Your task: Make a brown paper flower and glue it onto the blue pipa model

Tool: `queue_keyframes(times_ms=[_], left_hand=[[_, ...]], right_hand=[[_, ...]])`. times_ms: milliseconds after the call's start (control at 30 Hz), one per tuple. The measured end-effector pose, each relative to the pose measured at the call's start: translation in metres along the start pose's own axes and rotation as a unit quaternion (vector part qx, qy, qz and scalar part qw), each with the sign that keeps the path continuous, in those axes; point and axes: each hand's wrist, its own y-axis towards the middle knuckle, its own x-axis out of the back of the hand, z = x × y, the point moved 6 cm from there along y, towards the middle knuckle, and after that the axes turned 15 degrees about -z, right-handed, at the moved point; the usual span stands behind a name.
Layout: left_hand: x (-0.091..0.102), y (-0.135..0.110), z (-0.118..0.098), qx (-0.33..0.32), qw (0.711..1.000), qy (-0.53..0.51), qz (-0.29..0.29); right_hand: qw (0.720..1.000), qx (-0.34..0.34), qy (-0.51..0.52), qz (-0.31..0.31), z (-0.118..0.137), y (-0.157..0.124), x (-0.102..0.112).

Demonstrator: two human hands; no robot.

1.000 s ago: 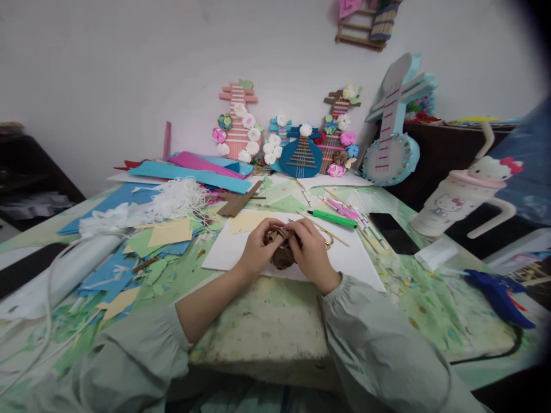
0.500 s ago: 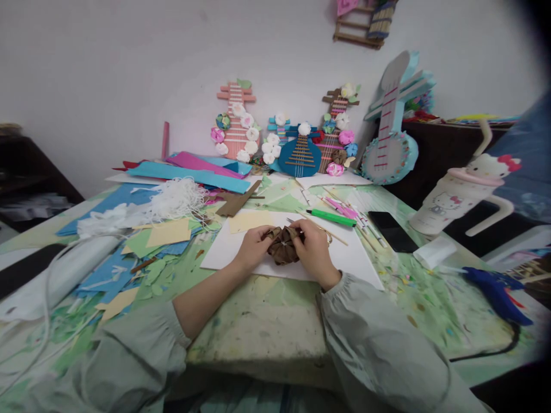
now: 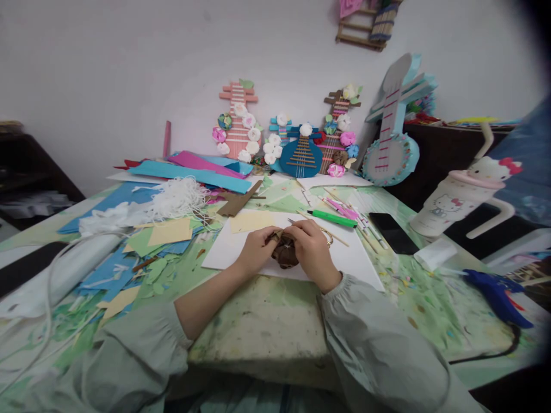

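A brown crinkled paper flower [image 3: 284, 256] is held between my two hands, over a white board [image 3: 232, 252]. My left hand [image 3: 257, 250] pinches its left upper edge. On the other side my right hand [image 3: 313, 250] grips the right edge, with the fingers curled over the top. A pale spot shows in the middle of the flower; part of its rim is hidden by my fingers. Just beyond my right hand lie scissors [image 3: 328, 236], their handles partly covered. A cream paper piece [image 3: 252, 221] rests on the board behind my left hand.
A green marker [image 3: 332, 218], a phone [image 3: 393, 233] and a cup [image 3: 451, 201] stand or lie to the right, with a blue glue gun [image 3: 499, 295] nearer. Paper scraps [image 3: 166, 244] and white string [image 3: 178, 201] cover the left. Flower-decorated paper instruments [image 3: 301, 152] lean on the wall.
The fingers of my right hand have moved inward over the flower, and its right side is more covered and folded. My left hand stays at the left edge.
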Motion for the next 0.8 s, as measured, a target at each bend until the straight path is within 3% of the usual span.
queue_keyframes(times_ms=[100, 233, 400, 533, 633, 800], left_hand=[[-0.005, -0.004, -0.002, 0.004, 1.000, -0.013, 0.024], [-0.003, -0.003, 0.002, 0.017, 1.000, -0.017, 0.006], [0.005, 0.004, 0.010, 0.039, 0.996, -0.060, -0.045], [0.011, 0.007, 0.013, 0.051, 0.991, -0.077, -0.097], [0.013, 0.006, 0.010, 0.052, 0.990, -0.083, -0.106], [0.008, 0.001, 0.001, 0.054, 0.988, -0.138, -0.044]], right_hand=[[1.000, -0.007, 0.012, -0.009, 0.000, 0.001, 0.002], [0.995, -0.047, 0.093, 0.000, -0.001, 0.004, 0.003], [0.970, -0.188, 0.156, -0.016, -0.018, 0.003, 0.001], [0.946, -0.277, 0.168, 0.021, -0.031, -0.004, -0.010], [0.939, -0.295, 0.173, 0.031, -0.033, -0.007, -0.014], [0.960, -0.247, 0.125, 0.037, -0.029, -0.004, -0.010]])
